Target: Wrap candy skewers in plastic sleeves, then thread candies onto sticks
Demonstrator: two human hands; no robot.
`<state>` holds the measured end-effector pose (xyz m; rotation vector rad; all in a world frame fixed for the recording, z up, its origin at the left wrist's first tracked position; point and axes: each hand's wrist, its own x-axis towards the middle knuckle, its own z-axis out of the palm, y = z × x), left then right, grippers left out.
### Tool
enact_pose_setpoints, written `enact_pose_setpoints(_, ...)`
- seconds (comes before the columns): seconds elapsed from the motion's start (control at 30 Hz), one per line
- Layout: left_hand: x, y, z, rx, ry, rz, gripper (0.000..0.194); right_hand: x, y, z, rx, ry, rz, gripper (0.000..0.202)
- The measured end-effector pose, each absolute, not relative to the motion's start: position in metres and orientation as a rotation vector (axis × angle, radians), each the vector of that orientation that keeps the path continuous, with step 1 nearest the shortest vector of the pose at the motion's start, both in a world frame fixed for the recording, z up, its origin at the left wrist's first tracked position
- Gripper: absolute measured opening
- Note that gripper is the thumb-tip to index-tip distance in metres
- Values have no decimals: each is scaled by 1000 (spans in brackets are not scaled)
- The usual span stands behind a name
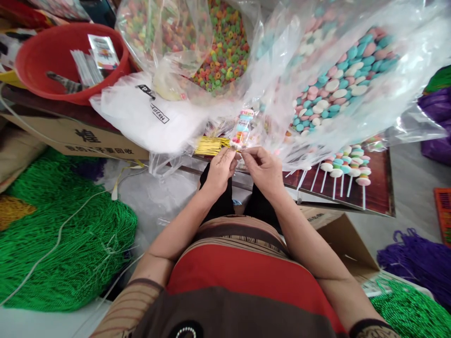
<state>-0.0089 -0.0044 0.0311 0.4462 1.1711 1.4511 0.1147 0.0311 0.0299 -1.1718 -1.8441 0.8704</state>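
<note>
Between my hands stands a wrapped candy skewer point(243, 127), with pink, blue and multicoloured pieces inside a clear printed bag. My left hand point(222, 168) pinches the gathered lower end of the bag. Fingertips of my right hand point(262, 165) are closed at the same spot, on what looks like a thin twist tie, though it is too small to be sure. A bundle of gold twist ties point(211, 146) lies just beyond my left hand. White empty bags point(165, 117) with printed labels are spread to its left.
Large clear bags hold ring-shaped gummies point(225, 47) and pastel candies point(334, 84). Several candy skewers point(347, 164) lie at the table's point(382, 188) right end. A red basin point(35, 70) stands at the back left. Green cords point(63, 234) are piled below left, and an open cardboard box point(347, 239) sits below right.
</note>
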Motion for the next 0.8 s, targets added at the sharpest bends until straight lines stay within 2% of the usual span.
enact_pose_setpoints(0.1, -9, -7, 39, 406, 989, 1388, 31, 116, 33, 26, -1212, -1692, 1102, 31)
enact_pose_setpoints(0.23, -13, -14, 46, 318, 850, 1148, 41, 120, 38, 23, -1166, -1524, 1423, 49)
enact_pose_setpoints(0.4, -14, -22, 54, 257, 671, 923, 53, 131, 38, 31, -912, -1402, 1759, 53)
enact_pose_setpoints(0.5, -12, -24, 56, 238, 590, 899, 56, 135, 36, 31, -807, -1378, 1914, 47)
enact_pose_setpoints(0.63, -6, -24, 55, 237, 584, 951, 52, 131, 35, 24, -884, -1239, 1889, 43)
enact_pose_setpoints(0.8, 4, -21, 43, 426, 880, 1191, 45, 120, 31, 19, -1056, -1295, 1509, 38)
